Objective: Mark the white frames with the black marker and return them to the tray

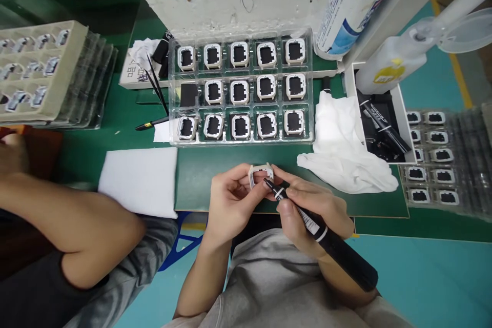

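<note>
Between thumb and fingers, my left hand (232, 202) grips a small pale watch case frame (253, 177) just past the near edge of the tray. A black marker pen (334, 246) lies in my right hand (311, 202), its dark tip resting at or very near the frame's inner edge; exact contact cannot be made out. Fingers of my right hand also come up to the frame's right side. Beyond my hands, a clear plastic tray (225, 142) carries rows of similar frames with dark centres. One pocket (188, 95) at its left shows only black.
A white cloth (334, 138) and a white box (407, 133) with markers and a bottle (395, 61) stand right. Stacked trays (461, 164) sit further right. Left are tweezers (157, 84), a white foam sheet (138, 179), beige trays (73, 72) and a co-worker's arm (77, 220).
</note>
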A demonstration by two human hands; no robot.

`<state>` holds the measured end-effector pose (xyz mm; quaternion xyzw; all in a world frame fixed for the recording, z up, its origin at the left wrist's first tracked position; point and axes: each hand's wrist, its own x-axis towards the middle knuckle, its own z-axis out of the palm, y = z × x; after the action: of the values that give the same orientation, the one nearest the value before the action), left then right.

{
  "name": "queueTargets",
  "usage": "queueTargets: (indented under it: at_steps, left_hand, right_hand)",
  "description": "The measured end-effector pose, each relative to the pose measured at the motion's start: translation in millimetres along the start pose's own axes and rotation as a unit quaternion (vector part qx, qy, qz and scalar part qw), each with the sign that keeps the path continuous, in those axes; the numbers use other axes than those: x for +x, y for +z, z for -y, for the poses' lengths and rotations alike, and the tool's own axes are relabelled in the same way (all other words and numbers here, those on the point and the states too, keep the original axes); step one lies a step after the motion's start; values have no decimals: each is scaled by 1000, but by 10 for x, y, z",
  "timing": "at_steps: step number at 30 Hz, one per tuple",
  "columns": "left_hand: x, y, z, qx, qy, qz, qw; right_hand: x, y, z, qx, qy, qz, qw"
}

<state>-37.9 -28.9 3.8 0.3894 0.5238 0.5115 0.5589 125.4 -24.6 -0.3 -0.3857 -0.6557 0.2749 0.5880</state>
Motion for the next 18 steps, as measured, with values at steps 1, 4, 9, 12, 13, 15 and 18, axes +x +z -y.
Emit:
queueTargets:
  at_steps: [1,4,9,12,13,15,18]
  left_hand:
    - [-12,29,2,14,10,-6,1000]
    - [-42,86,15,61,39,-22,997]
    - [-64,105,45,122,78,-46,988]
    - [-60,113,54,132,89,-49,986]
    - [-59,118,57,132,86,-51,986]
    - [-58,130,64,125,73,-56,988]
    - [-51,134,64,100,64,-62,991]
  right_hand:
    - [8,0,6,0,-22,-13,1000]
    - [27,10,14,-18,-30,-42,998]
    - [21,14,8,-31,-13,-42,999]
    - [27,11,15,-36,-10,-43,998]
    - [29,8,20,-34,-10,-42,998]
    - [18,-4,29,-21,-11,-46,999]
    - [-68,-47,22,7,8,-70,998]
